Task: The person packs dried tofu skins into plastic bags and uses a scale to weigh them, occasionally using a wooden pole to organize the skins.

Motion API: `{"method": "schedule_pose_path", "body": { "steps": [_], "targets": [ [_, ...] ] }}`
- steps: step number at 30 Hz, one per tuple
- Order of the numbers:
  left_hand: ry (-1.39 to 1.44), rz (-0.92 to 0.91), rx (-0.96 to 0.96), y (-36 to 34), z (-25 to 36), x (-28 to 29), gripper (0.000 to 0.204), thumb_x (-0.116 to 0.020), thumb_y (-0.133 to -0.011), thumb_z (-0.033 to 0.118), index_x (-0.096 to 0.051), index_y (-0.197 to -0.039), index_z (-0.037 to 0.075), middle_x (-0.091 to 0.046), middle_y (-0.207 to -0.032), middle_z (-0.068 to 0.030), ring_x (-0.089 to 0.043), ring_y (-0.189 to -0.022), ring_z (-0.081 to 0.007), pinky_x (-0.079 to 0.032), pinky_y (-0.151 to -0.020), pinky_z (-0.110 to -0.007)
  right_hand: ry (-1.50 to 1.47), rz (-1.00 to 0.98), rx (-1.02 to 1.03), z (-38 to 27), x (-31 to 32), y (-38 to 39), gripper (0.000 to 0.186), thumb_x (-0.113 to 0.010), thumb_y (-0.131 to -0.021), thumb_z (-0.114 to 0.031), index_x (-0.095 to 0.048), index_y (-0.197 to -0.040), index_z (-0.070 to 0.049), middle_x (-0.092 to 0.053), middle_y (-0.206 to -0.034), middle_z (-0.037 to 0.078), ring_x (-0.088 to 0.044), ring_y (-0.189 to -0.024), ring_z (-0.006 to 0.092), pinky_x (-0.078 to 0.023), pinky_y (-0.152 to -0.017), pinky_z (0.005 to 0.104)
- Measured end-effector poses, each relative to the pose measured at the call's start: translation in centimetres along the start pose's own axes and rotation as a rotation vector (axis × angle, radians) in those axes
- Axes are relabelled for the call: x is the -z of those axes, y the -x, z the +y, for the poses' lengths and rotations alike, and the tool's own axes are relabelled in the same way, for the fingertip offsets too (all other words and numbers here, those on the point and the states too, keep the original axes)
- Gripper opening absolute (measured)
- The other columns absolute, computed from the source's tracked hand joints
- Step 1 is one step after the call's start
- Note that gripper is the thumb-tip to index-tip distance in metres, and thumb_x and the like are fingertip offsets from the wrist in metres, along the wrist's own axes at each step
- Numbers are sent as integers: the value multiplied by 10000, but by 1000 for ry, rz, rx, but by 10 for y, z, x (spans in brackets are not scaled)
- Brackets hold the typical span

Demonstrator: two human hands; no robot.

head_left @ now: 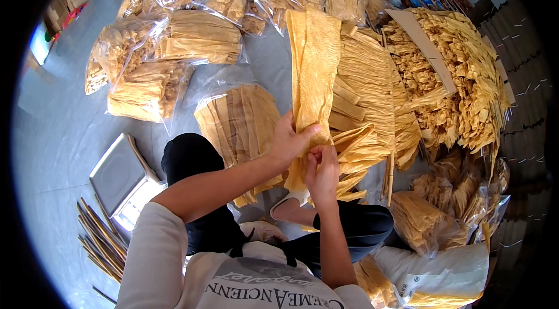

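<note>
A long, wrinkled yellow sheet (314, 64), which looks like dried tofu skin, stretches up and away from me in front of my knees. My left hand (291, 139) grips its lower part from the left, thumb lying across the front. Just below and to the right, my right hand (322, 172) is closed in a pinch at the sheet's edge near its lower end. A stack of similar strips (367, 99) lies to the right behind the held sheet. Left of my hands stands an open clear bag (239, 122) filled with folded strips.
Several filled plastic bags (198, 35) cover the floor ahead. A large heap of sheets (460, 76) with a cardboard strip (425, 47) on it is at the right. A scale (119, 175) and thin sticks (105, 239) lie at my left. A white sack (437, 274) sits near right.
</note>
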State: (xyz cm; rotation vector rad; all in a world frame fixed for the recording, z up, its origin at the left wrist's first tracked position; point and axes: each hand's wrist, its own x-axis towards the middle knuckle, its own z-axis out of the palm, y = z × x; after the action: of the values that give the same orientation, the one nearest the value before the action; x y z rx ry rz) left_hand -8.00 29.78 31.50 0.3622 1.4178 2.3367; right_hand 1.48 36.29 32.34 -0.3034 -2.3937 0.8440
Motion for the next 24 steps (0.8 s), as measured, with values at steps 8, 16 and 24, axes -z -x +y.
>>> {"method": "schedule_pose_path", "body": {
  "steps": [8,16,24],
  "targets": [
    [-40,67,-70,-2,-1,3,245,-644,-782,51,-547,-996,-16,-616,-901,-55,-567,-796,-98,-459,-693,-247,-37,-119,-23,-12,11,-6,76,-554,-740,65,-501,-774,24,-506,-732,146,-530,-640,287,-437,-578,362],
    [-39,45,-49,-7,0,5,263,-653,-780,80,-546,-1004,-8,-616,-909,-49,-566,-809,-103,-454,-696,-251,-65,-56,-52,-11,12,-6,61,-562,-762,37,-512,-798,35,-516,-727,150,-531,-641,289,-442,-593,349],
    [-28,30,-66,-11,3,6,303,-648,-786,86,-520,-1050,10,-602,-954,-48,-558,-843,-105,-452,-732,-252,-365,43,-176,7,5,13,60,-519,-836,10,-464,-816,0,-497,-812,85,-506,-708,171,-423,-664,278]
  ]
}}
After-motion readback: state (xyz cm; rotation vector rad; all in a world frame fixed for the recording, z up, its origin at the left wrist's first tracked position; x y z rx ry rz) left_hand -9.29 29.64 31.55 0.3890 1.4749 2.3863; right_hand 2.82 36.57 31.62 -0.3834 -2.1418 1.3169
